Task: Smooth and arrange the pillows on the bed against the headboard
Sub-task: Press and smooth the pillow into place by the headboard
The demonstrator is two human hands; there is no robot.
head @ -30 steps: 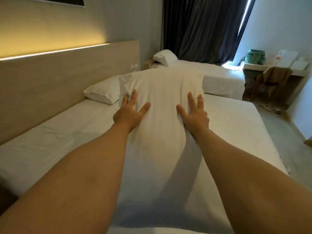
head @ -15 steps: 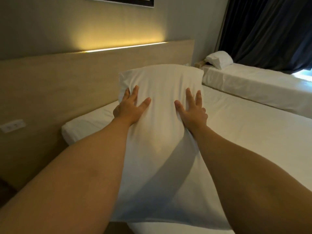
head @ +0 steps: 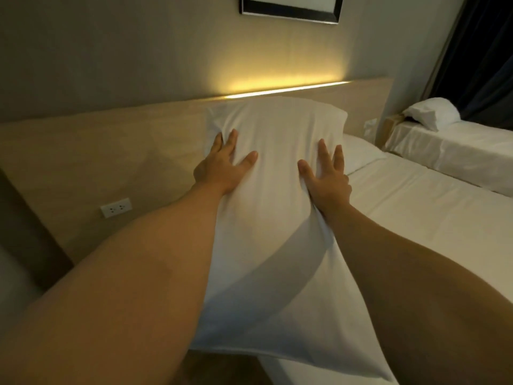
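A long white pillow is held up off the bed, its far end in front of the wooden headboard. My left hand presses its left side with fingers spread on the cloth. My right hand clamps the right side, bunching the fabric beneath it. The pillow's near end hangs over the corner of the white mattress. A second white pillow lies on the bed against the headboard, mostly hidden behind the held one.
A wall outlet sits low on the headboard at left. A framed picture hangs above the lit strip. A second bed with its own pillow stands at right, before a dark curtain.
The view has swung left to face the headboard. Both hands keep the same hold while the pillow has come nearer the headboard, covering the second pillow.
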